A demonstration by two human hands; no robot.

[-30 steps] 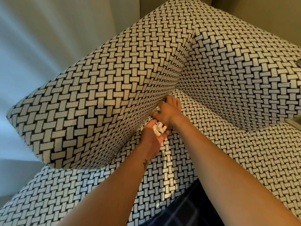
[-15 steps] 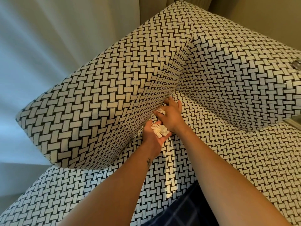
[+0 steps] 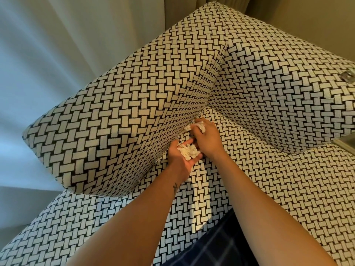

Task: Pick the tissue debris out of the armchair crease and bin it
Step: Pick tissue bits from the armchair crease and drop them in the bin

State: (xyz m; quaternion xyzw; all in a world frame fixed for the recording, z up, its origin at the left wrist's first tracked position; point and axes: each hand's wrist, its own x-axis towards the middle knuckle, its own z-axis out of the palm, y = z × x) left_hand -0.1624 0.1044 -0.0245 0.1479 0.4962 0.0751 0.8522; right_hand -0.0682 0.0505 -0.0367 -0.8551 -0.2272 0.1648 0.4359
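Observation:
My left hand [image 3: 179, 160] lies palm up on the armchair seat [image 3: 269, 179], cupped around a wad of white tissue scraps [image 3: 189, 151]. Just beyond it, my right hand [image 3: 208, 139] rests at the crease where the left armrest [image 3: 115, 121] meets the seat, its fingers pinched on a crumpled tissue piece [image 3: 199, 125]. A small white scrap [image 3: 187, 128] sticks out of the crease beside the right fingers. The armchair has a black-and-white woven pattern. No bin is in view.
The chair's backrest [image 3: 278, 83] rises at the right. Pale curtains [image 3: 48, 45] hang behind the armrest on the left. A dark checked cloth [image 3: 221, 246] covers my lap at the bottom edge. A small shiny object [image 3: 346, 75] sits on the backrest at far right.
My right hand has drawn a tissue piece up out of the crease and now holds it visibly. My left hand has opened a little wider under the collected scraps.

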